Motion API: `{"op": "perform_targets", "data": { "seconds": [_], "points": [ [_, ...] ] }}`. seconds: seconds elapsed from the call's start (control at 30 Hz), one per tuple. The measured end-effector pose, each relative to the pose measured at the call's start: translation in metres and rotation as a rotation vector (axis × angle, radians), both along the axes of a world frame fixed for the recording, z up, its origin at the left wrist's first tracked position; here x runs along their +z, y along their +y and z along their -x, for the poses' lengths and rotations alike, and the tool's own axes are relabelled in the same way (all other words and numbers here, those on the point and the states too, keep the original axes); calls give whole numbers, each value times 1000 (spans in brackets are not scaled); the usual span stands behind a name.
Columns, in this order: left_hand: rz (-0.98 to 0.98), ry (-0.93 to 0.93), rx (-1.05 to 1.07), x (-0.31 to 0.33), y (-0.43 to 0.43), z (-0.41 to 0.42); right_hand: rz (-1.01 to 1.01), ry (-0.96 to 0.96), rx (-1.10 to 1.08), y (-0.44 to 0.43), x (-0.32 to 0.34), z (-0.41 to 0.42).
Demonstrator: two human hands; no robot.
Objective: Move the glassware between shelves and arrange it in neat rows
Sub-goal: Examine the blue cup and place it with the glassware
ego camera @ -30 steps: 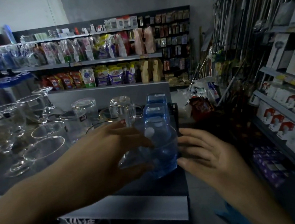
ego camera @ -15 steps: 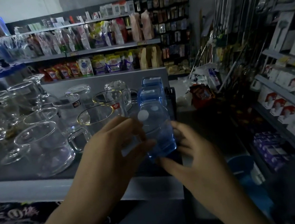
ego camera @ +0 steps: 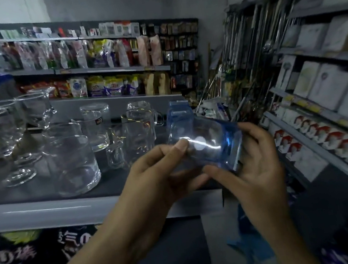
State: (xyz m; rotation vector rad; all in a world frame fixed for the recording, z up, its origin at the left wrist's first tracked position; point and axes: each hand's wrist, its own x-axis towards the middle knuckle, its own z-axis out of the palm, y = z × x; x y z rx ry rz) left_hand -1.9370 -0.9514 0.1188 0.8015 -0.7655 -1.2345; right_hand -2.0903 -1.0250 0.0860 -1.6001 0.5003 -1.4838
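Right now the dark display shelf with a grey front lip (ego camera: 46,213) fills the left of my view. It is crowded with clear stemmed goblets (ego camera: 12,136) on the left, a wide clear glass jug (ego camera: 72,161) near the lip, and clear handled mugs (ego camera: 143,127) further right. At the shelf's right end, a short row of blue-tinted square tumblers (ego camera: 178,114) runs from near to far.

The one blue-tinted tumbler I am handling (ego camera: 209,135) is off the shelf, in the air just near of that row. It lies tipped on its side, its long axis running from far left to near right. I take the thicker, deeper-blue end at the near right for the base.

Both hands have it. My left hand (ego camera: 159,178) curls round the far-left end, thumb (ego camera: 180,146) pressed on top and fingers underneath. My right hand (ego camera: 256,153) cups the heavy near-right end, so I judge it better placed to swing the glass upright. The row lies far and slightly left of the glass.
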Motion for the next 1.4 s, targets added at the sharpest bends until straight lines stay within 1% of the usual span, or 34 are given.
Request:
{"op": "perform_targets", "data": {
  "seconds": [0.03, 0.07, 0.1, 0.13, 0.2, 0.27, 0.3, 0.33, 0.43, 0.53, 0.63, 0.7, 0.8, 0.9, 1.0, 1.1, 1.27, 1.4],
  "points": [
    [-35, -21, -47, 4, 1, -1, 9, 6, -12, 0, 4, 2],
    [-69, -95, -47, 4, 0, -3, 17, 26, -23, -1, 8, 5],
    [-87, -214, -1, 4, -2, -5, 29, 61, -34, -3, 13, 7],
    [-80, -371, 84, 3, -4, -9, 45, 115, -43, -5, 18, 9],
    [-13, -784, 289, -6, -8, -18, 61, 234, -47, -13, 25, 11],
    [46, -1155, 409, -19, -15, -26, 55, 336, -46, -28, 30, 12],
    [69, -1263, 439, -24, -19, -28, 49, 385, -55, -37, 31, 11],
    [80, -1326, 444, -27, -22, -29, 38, 428, -63, -45, 32, 8],
    [101, -1402, 432, -30, -30, -26, 11, 519, -44, -64, 27, -5],
    [52, -1439, 418, -29, -39, -24, 30, 530, -28, -74, 22, -16],
    [1, -1404, 384, -33, -47, -23, 46, 517, 4, -82, 19, -22],
    [-40, -1392, 414, -35, -50, -21, 40, 524, 32, -85, 19, -23],
    [-138, -1461, 475, -35, -51, -15, -51, 440, 75, -95, 26, -19],
    [-215, -1475, 508, -33, -52, -8, -75, 336, -5, -124, 25, -19],
    [-275, -1522, 559, -33, -52, -3, -77, 380, 19, -151, 14, -26],
    [-319, -1555, 575, -32, -51, -4, -101, 412, 114, -162, 0, -32],
    [-349, -1537, 585, -34, -52, -7, -134, 373, 232, -173, -16, -44],
    [-370, -1536, 563, -33, -52, -9, -182, 332, 243, -177, -20, -53]
  ]
}}
